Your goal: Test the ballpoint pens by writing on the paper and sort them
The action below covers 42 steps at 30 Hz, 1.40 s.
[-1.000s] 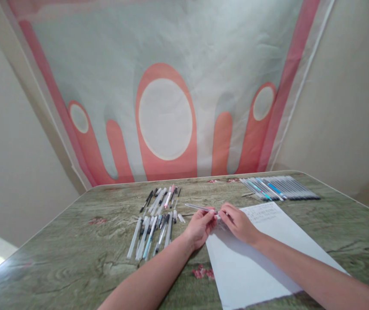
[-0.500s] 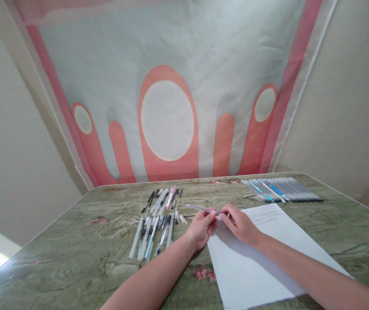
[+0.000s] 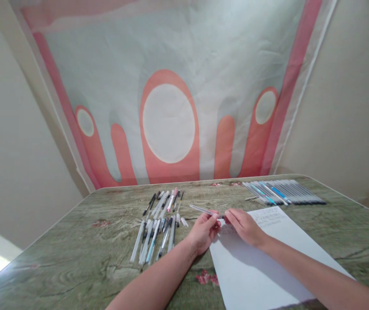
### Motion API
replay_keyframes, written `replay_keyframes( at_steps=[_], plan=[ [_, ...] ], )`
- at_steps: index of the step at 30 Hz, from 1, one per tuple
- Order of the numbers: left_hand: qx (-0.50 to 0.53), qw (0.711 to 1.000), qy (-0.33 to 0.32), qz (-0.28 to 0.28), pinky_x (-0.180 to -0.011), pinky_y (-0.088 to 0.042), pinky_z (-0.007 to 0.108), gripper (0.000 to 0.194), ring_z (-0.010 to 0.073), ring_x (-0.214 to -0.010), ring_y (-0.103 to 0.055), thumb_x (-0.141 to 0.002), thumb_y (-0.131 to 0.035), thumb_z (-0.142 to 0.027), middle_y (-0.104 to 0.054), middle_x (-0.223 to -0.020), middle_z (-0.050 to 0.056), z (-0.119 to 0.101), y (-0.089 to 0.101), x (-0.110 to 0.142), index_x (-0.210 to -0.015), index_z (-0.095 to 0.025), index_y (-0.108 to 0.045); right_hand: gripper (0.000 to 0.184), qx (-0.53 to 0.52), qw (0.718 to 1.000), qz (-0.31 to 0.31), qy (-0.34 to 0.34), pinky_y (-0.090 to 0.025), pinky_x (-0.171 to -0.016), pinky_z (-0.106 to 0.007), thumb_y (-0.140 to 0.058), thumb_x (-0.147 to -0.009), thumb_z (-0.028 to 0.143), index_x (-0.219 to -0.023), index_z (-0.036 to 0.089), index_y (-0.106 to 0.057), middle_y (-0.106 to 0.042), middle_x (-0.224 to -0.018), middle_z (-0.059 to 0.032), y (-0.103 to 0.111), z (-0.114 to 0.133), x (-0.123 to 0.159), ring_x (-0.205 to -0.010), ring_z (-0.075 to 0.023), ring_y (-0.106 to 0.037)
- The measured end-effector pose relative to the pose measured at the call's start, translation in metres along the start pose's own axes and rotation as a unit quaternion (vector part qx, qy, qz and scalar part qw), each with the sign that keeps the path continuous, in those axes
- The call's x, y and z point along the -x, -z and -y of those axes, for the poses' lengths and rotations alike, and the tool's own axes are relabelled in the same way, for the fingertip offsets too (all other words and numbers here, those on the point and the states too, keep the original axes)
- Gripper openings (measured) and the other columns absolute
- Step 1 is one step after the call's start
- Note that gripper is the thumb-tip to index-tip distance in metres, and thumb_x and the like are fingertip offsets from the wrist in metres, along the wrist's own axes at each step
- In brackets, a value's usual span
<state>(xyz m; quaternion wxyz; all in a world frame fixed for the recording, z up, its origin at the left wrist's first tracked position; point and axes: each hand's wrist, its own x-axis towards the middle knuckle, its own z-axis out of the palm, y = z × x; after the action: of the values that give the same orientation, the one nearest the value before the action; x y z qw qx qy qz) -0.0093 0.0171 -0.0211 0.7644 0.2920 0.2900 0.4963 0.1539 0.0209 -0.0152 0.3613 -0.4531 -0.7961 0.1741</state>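
Note:
My left hand (image 3: 204, 231) pinches a slim clear pen (image 3: 201, 209) by its near end, with the barrel pointing away to the left. My right hand (image 3: 244, 225) is closed on the same pen's near tip, fingers pressed together right against the left hand's fingertips. Both hands hover over the far left corner of a white sheet of paper (image 3: 268, 262) that has small handwriting near its far edge.
A loose pile of pens (image 3: 160, 226) and caps lies left of my hands on the green wood-grain table (image 3: 74, 258). A neat row of pens (image 3: 283, 192) lies at the far right. A pink and pale banner (image 3: 168, 94) hangs behind the table.
The hands and pen hold the same grip. The view has shifted slightly, so everything sits a little lower and further right in the picture.

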Motion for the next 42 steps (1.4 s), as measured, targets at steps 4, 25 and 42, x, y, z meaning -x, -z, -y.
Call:
replay_keyframes(
  at_steps=[4,25,42],
  plan=[
    [-0.033,0.998,0.018,0.055,-0.059,-0.041,0.021,0.025,0.0079,-0.059,-0.052,-0.063,-0.071,-0.024,-0.056,-0.07,0.002,-0.003,-0.006,0.006,-0.08,-0.013,-0.057,0.032,-0.006,0.999,-0.012,0.052,-0.043,-0.072,-0.029,-0.036,-0.088,0.029,-0.117,0.021,-0.047,-0.061,-0.088,-0.0043,0.007,-0.008,-0.003,-0.077,-0.0156,-0.056],
    [-0.703,0.648,-0.211,0.202,-0.101,-0.02,0.041,0.084,0.0297,-0.119,-0.04,-0.051,-0.068,-0.059,-0.047,-0.128,0.012,-0.023,-0.005,0.023,-0.124,-0.024,-0.047,0.029,-0.053,0.98,-0.142,-0.13,-0.044,-0.054,-0.025,-0.052,-0.076,0.042,-0.08,0.015,-0.061,-0.061,-0.061,-0.0016,0.089,-0.06,-0.016,-0.054,-0.0137,-0.056],
    [-0.723,0.633,-0.191,0.198,-0.103,-0.018,0.04,0.085,0.0278,-0.12,-0.038,-0.051,-0.067,-0.062,-0.045,-0.13,0.012,-0.021,-0.001,0.017,-0.123,-0.023,-0.048,0.019,0.056,0.958,-0.152,-0.236,-0.035,-0.048,-0.024,-0.046,-0.075,0.037,-0.068,0.021,-0.051,-0.056,-0.053,0.0014,0.107,-0.13,0.065,-0.049,-0.0135,-0.051]
  ],
)
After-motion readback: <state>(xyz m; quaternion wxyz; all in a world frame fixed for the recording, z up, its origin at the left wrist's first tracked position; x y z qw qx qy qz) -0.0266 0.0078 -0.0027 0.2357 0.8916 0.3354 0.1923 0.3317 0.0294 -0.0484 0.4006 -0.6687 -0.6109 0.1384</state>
